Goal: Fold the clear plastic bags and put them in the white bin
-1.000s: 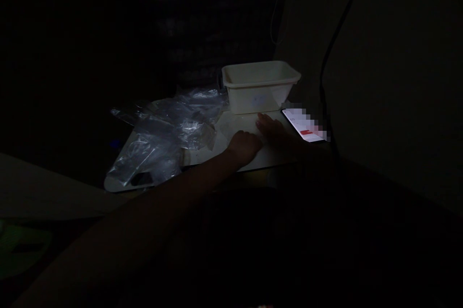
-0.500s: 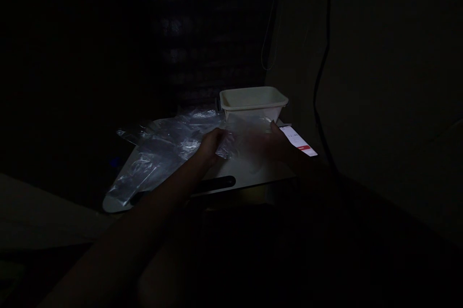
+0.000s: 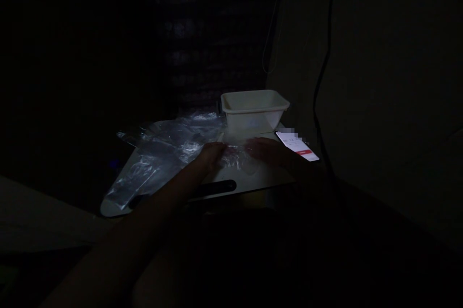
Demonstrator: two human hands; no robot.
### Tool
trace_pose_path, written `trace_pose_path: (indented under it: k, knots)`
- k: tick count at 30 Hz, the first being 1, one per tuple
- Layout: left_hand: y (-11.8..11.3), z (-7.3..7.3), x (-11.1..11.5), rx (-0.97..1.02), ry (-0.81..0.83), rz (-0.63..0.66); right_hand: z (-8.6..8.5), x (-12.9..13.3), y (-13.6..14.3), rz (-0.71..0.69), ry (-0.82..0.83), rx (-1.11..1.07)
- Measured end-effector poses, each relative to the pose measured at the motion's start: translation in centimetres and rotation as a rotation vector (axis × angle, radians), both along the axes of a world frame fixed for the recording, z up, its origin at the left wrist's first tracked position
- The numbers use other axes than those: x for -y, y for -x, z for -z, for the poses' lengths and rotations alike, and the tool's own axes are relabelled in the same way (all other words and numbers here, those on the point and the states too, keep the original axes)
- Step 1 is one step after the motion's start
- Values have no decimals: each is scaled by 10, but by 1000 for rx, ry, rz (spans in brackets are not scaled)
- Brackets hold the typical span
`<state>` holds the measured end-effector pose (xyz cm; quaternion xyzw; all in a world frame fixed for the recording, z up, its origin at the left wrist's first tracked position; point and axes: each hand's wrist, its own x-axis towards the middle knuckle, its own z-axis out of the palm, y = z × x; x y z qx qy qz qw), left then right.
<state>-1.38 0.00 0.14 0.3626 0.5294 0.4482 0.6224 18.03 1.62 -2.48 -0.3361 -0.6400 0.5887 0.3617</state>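
Low over a pale tabletop (image 3: pixel 249 175), a clear plastic bag (image 3: pixel 237 157) is stretched between my two hands. My left hand (image 3: pixel 212 154) is closed on the bag's left side. From the right, my right hand (image 3: pixel 265 149) has its fingers closed against the other side; they are dim and a little blurred. Several more clear plastic bags (image 3: pixel 162 146) lie in a loose, shiny heap to the left of my left hand. Just beyond my hands stands a white plastic tub (image 3: pixel 253 119).
A lit phone (image 3: pixel 298 146) lies at the table's right side. A dark slot (image 3: pixel 217 187) runs along the near edge. A dark cable (image 3: pixel 327 47) hangs down the wall at right, and a thin cord loop (image 3: pixel 269 69) hangs behind the tub. The room is very dark.
My hands have come closer together and lower, and the bag between them is now bunched instead of spread wide. My right hand has moved left, uncovering more of the phone and tub.
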Motion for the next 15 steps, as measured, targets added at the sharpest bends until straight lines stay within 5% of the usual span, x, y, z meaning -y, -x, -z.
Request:
trace_pose_path:
  k: [5, 15]
  knots:
    - [0, 3, -3, 7, -40, -74, 3, 4, 2, 86, 297, -188]
    - [1, -2, 5, 55, -61, -33, 4, 8, 5, 250, 412, -255]
